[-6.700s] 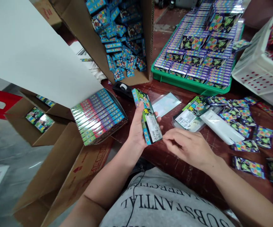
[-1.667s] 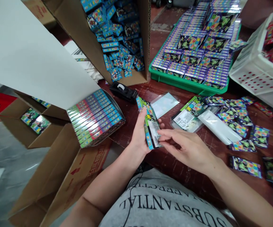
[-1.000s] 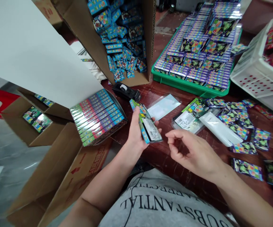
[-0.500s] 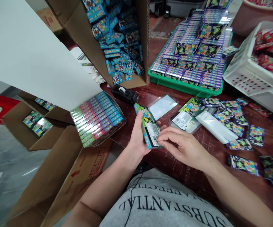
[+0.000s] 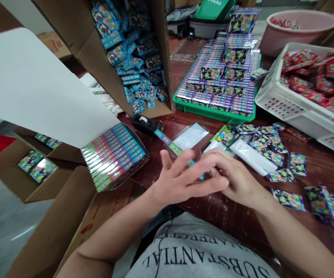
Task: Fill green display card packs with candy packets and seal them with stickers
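Head view: the left hand (image 5: 174,184) is open, fingers spread, above the front of the table (image 5: 143,172). The right hand (image 5: 239,180) has its fingers curled in against the left hand's fingers; whether it pinches anything cannot be told. Just behind the left hand is a slim printed box (image 5: 168,142), narrow side showing, partly hidden by the fingers; whether they touch it is unclear. Near its far end sits a black tape dispenser (image 5: 146,122), and just beyond the box lies a clear sleeve with a white card (image 5: 192,135). Left of the box stands a display carton of coloured packs (image 5: 113,157). Beyond the right hand, small dark packets (image 5: 267,143) lie scattered near a white basket (image 5: 272,90) of red packets.
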`<state>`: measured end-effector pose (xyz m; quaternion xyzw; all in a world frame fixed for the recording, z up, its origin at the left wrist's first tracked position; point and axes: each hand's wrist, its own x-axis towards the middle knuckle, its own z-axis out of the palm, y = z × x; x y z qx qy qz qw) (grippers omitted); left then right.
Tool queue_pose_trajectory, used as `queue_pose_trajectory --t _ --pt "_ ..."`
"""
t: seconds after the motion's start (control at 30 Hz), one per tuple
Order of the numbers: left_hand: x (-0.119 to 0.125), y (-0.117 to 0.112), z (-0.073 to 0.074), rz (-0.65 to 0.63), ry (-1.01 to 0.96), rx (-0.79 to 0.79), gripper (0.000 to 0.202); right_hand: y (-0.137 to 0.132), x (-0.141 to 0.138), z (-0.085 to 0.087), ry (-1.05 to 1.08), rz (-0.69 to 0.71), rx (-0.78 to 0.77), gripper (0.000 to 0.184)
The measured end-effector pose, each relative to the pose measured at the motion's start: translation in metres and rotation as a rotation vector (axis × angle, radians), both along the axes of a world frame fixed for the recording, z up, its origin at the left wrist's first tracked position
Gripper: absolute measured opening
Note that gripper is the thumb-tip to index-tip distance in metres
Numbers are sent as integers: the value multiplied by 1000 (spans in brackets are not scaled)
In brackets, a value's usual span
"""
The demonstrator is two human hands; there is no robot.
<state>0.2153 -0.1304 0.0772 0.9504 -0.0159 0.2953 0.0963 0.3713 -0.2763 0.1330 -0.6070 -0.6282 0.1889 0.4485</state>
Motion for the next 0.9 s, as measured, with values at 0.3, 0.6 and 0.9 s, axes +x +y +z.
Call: queue_pose_trajectory --t 0.3,0.6,0.9 --pt "30 9 -7 -28 -68 -150 89 -6 6 -2 47 -268 -36 10" --pt "18 1 17 532 415 -1 94 -14 22 -25 238 -807 102 19" --pt "38 -12 13 621 475 -60 81 -1 -27 -26 457 -297 -224 22"
